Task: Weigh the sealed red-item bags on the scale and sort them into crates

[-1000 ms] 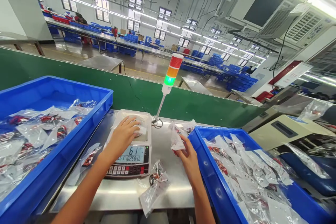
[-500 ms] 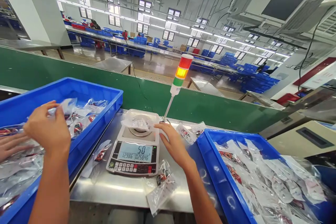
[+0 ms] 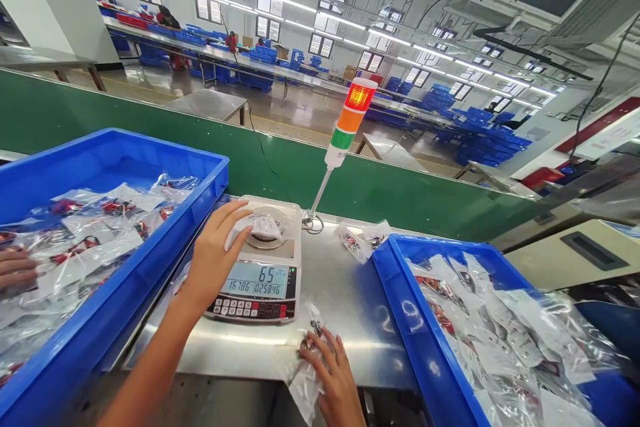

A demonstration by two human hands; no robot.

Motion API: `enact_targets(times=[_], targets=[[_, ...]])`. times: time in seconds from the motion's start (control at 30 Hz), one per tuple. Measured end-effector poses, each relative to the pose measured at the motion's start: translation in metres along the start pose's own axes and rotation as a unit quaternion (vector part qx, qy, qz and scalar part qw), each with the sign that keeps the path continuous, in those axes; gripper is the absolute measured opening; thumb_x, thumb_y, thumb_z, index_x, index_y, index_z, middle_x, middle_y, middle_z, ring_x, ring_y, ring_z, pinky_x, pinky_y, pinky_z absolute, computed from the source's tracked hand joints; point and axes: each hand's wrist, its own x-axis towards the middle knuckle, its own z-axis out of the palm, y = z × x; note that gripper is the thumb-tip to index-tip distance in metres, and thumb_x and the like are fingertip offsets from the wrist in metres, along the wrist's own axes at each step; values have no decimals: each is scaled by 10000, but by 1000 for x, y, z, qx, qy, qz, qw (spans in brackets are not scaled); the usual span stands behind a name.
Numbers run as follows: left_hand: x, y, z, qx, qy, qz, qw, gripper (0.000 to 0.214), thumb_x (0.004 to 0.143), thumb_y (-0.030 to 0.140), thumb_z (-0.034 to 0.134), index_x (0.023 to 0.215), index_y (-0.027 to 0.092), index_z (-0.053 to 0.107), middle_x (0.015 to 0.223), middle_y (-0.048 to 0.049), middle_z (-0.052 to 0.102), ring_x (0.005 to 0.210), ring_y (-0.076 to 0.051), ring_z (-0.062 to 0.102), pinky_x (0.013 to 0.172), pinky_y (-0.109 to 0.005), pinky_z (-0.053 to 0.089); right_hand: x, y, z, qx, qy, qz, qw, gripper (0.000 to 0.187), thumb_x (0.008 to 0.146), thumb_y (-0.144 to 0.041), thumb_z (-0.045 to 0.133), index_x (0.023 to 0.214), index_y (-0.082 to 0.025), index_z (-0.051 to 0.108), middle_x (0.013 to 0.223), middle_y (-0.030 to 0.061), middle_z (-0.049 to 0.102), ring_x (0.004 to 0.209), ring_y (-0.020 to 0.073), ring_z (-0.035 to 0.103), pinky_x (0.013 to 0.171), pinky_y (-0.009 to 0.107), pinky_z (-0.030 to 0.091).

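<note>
A clear plastic bag [image 3: 265,225] lies on the round pan of the counting scale [image 3: 270,253]. My left hand [image 3: 215,247] reaches over the scale's left side, its thumb and fingers closed around the bag's crinkled left part. The display reads 65. On the metal bench in front of the scale, my right hand [image 3: 330,370] grips another clear bag [image 3: 305,383] with dark wired parts inside; the fingers partly cover it. One more bag, left of the scale, is mostly hidden behind my left forearm.
Blue bins of bagged red-and-black wired parts stand at left [image 3: 220,177] and right [image 3: 395,293]. Another person's hand [image 3: 17,268] rests in the left bin. Two bags [image 3: 357,240] lie behind the right bin's corner. A signal tower [image 3: 350,120] rises beside the scale before a green partition [image 3: 280,160].
My left hand has moved right from the left bin to the scale. My right hand has come down from the scale onto the front bag. The display went from 50 to 65; the lamp from yellow to red.
</note>
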Motion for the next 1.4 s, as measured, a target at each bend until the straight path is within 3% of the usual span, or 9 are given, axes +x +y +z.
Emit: enact_targets(times=[0.2,0.33,0.43,0.7,0.83,0.97,1.13,1.27,1.4], targets=[[-3,-11,11,-27,-129,26,991,331,1003,397,513,1270,256,649,1397,-68,646,1395,-273,516,1187,-524,425,-2,12,-26,293,110,188,931,361,903,-411,589,1225,-392,751,1294,58,742,1202,341,697,1005,491,595],[-4,-24,28,4,-185,53,981,448,941,329,604,1385,270,584,1475,-62,593,1447,-271,458,1206,-523,402,5,13,-38,419,187,360,812,599,887,-678,586,1303,-259,684,1158,127,787,1117,353,733,871,503,645],[2,-29,40,5,-182,40,982,415,908,279,612,1321,251,638,1438,-67,625,1400,-270,511,1198,-506,406,28,7,-50,478,185,340,788,628,816,-683,672,1318,-306,658,1116,105,797,1075,358,747,850,537,645],[46,-22,35,0,-5,-71,997,257,961,306,493,954,202,729,936,-37,782,883,-213,735,835,-347,577,178,-55,-100,436,216,113,866,573,875,-446,668,1377,-178,607,1349,162,692,1256,324,650,1069,527,517],[54,-29,-7,27,215,-159,963,284,946,365,529,981,150,711,851,-64,757,742,-215,720,696,-357,566,232,-75,-103,359,165,-9,919,395,891,-293,589,1264,-208,685,1370,92,689,1311,259,604,1158,457,431],[39,-35,-71,72,357,-201,910,347,960,415,530,1025,116,692,974,-107,742,950,-265,732,681,-418,511,231,-74,-96,258,117,-64,957,480,881,-165,480,1317,-245,663,1401,44,673,1349,223,573,1174,424,411],[12,-37,-116,173,256,-202,929,394,1004,446,427,987,120,648,1396,-117,627,1379,-386,497,685,-507,428,206,-20,-102,154,154,18,976,417,937,-251,448,1290,-251,671,1373,62,683,1306,248,590,1161,458,405],[1,-34,-97,169,203,-141,954,440,964,506,453,1198,209,677,1431,-63,633,1379,-337,530,1080,-592,447,207,53,-98,82,168,120,975,439,898,-314,504,1280,-176,669,1438,156,620,1397,322,483,1193,540,314],[-8,-23,-62,109,119,-108,981,474,990,490,403,1279,205,647,1379,-52,669,1329,-286,589,1152,-498,438,204,103,-74,35,163,210,964,477,840,-361,615,1271,-166,677,1509,196,551,1469,409,367,1204,658,156]])
